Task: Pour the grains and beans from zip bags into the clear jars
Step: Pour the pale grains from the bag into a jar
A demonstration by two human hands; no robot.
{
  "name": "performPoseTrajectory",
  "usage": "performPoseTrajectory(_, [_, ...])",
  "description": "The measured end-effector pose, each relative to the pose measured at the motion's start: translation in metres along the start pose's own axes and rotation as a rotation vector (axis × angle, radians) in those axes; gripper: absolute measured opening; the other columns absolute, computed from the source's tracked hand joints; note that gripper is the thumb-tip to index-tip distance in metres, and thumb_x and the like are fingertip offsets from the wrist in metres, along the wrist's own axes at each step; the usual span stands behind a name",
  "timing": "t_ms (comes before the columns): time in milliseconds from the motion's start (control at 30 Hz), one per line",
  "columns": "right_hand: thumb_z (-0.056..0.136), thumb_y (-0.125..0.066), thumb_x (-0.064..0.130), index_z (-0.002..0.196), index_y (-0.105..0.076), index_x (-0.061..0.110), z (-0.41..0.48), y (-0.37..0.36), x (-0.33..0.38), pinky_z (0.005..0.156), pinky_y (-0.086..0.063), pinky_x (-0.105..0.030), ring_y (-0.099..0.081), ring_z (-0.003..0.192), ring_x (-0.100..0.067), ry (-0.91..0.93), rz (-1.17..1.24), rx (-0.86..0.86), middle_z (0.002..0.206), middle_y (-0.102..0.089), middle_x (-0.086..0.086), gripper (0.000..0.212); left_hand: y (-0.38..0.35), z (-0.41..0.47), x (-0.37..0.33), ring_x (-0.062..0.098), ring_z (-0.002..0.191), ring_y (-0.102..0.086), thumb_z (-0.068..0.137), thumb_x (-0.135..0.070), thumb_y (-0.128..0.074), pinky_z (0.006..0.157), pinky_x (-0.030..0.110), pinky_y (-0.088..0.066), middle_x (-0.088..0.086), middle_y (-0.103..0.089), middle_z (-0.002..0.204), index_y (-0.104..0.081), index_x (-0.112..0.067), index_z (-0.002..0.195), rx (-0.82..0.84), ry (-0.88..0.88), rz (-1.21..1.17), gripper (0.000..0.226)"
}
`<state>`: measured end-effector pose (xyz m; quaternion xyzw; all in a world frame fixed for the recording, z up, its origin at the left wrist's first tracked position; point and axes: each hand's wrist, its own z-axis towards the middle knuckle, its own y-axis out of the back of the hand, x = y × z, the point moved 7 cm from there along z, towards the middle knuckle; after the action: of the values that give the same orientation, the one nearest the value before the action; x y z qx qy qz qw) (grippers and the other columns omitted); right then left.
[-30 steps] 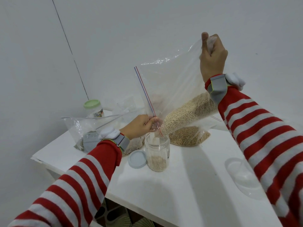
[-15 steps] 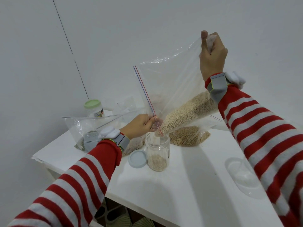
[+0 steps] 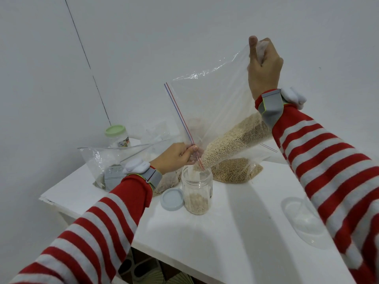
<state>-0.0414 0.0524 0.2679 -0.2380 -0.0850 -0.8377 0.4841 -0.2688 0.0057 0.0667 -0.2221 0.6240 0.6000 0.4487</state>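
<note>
A large clear zip bag (image 3: 213, 103) of pale grains hangs tilted over an open clear jar (image 3: 197, 190) on the white table (image 3: 235, 232). My right hand (image 3: 263, 66) grips the bag's raised bottom corner high up. My left hand (image 3: 176, 157) pinches the bag's zip mouth just above the jar's rim. Grains (image 3: 231, 143) lie along the bag's lower edge and fall from the mouth into the jar, which holds a shallow layer at its bottom.
The jar's pale blue lid (image 3: 171, 199) lies to its left. A bag of beans (image 3: 235, 171) rests behind the jar. More zip bags (image 3: 102, 160) and a green-lidded jar (image 3: 117, 136) stand at the back left. A clear container (image 3: 303, 220) sits right.
The bag's grains have slid a little further toward the mouth, and the layer in the jar has grown slightly. Both hands hold almost the same positions.
</note>
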Motion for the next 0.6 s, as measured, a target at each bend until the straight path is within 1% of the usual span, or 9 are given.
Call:
performPoseTrajectory(133, [0.09, -0.045, 0.064, 0.064, -0.026, 0.031, -0.0001, 0.0006, 0.002, 0.043, -0.033, -0.046, -0.029, 0.054, -0.038, 0.01, 0.003, -0.004, 0.058, -0.022, 0.006, 0.048, -0.0001, 0.0009, 0.0016, 0.016, 0.095, -0.071, 0.105, -0.019, -0.037, 0.088, 0.029, -0.057, 0.014, -0.072, 0.105, -0.066, -0.006, 0.113, -0.004, -0.002, 0.02, 0.032])
performPoseTrajectory(233, [0.09, -0.045, 0.065, 0.063, -0.025, 0.031, 0.0, 0.0, 0.0025, 0.043, -0.034, -0.047, -0.032, 0.053, -0.04, 0.005, -0.003, 0.0, 0.057, -0.022, 0.006, 0.048, 0.0003, 0.0008, 0.0007, 0.013, 0.087, -0.07, 0.105, -0.019, -0.038, 0.089, 0.033, -0.057, 0.011, -0.073, 0.095, -0.066, -0.006, 0.112, -0.008, -0.017, 0.033, 0.032])
performPoseTrajectory(333, [0.09, -0.045, 0.065, 0.063, -0.025, 0.03, 0.0004, -0.0002, 0.0028, 0.044, -0.034, -0.047, -0.031, 0.053, -0.04, 0.01, -0.006, 0.001, 0.057, -0.021, 0.006, 0.048, 0.0003, 0.0006, -0.0008, 0.019, 0.094, -0.072, 0.105, -0.02, -0.038, 0.089, 0.035, -0.057, 0.015, -0.073, 0.103, -0.067, -0.012, 0.112, -0.012, -0.024, 0.056, 0.031])
performPoseTrajectory(400, [0.09, -0.045, 0.065, 0.063, -0.026, 0.03, 0.0004, -0.0008, 0.0022, 0.044, -0.033, -0.047, -0.03, 0.053, -0.039, 0.01, -0.01, 0.005, 0.057, -0.021, 0.005, 0.048, 0.0004, -0.0003, -0.0013, 0.021, 0.097, -0.071, 0.105, -0.02, -0.038, 0.09, 0.036, -0.057, 0.015, -0.073, 0.105, -0.067, -0.009, 0.113, -0.015, -0.015, 0.05, 0.031])
performPoseTrajectory(500, [0.089, -0.045, 0.066, 0.063, -0.026, 0.03, 0.0003, -0.0013, 0.0014, 0.044, -0.034, -0.047, -0.031, 0.054, -0.039, 0.01, -0.007, 0.003, 0.058, -0.022, 0.002, 0.049, 0.0004, -0.0018, -0.0038, 0.022, 0.095, -0.071, 0.105, -0.019, -0.038, 0.09, 0.037, -0.057, 0.012, -0.073, 0.1, -0.067, -0.011, 0.109, -0.019, -0.019, 0.053, 0.03])
performPoseTrajectory(600, [0.089, -0.046, 0.066, 0.063, -0.026, 0.031, 0.0006, -0.0019, 0.0012, 0.046, -0.035, -0.046, -0.032, 0.055, -0.039, 0.012, -0.018, 0.003, 0.058, -0.024, 0.003, 0.047, 0.0007, -0.0018, -0.0035, 0.018, 0.092, -0.071, 0.105, -0.018, -0.038, 0.089, 0.034, -0.057, 0.011, -0.072, 0.101, -0.066, -0.012, 0.109, -0.016, -0.023, 0.051, 0.029])
